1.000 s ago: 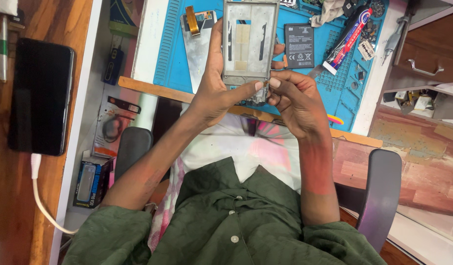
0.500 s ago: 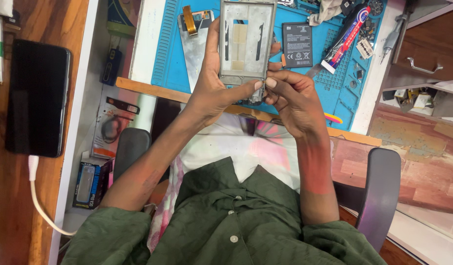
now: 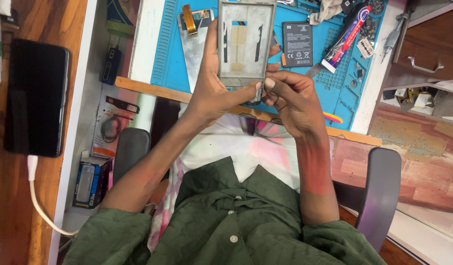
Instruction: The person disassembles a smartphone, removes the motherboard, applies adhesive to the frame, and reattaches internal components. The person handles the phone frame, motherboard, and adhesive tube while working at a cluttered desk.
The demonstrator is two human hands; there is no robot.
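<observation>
My left hand (image 3: 214,91) grips a stripped grey phone frame (image 3: 246,41) from its left side, holding it up over the blue work mat (image 3: 334,83). My right hand (image 3: 290,95) pinches at the frame's lower edge with thumb and forefinger, touching a small dark part there; whether it holds anything is unclear. Behind the frame on the mat lie a metal back plate with an orange flex strip (image 3: 189,29) and a black phone battery (image 3: 297,44).
A glue tube (image 3: 346,37), small parts and a cloth lie at the mat's far right. A black phone (image 3: 35,98) with a white cable (image 3: 37,196) rests on the wooden surface at left. Boxed items (image 3: 91,181) sit on a shelf. Chair armrests (image 3: 381,191) flank me.
The view has shifted slightly, so the frame sits higher in the picture. Both hands stay on the frame, the right fingers still working at its lower edge.
</observation>
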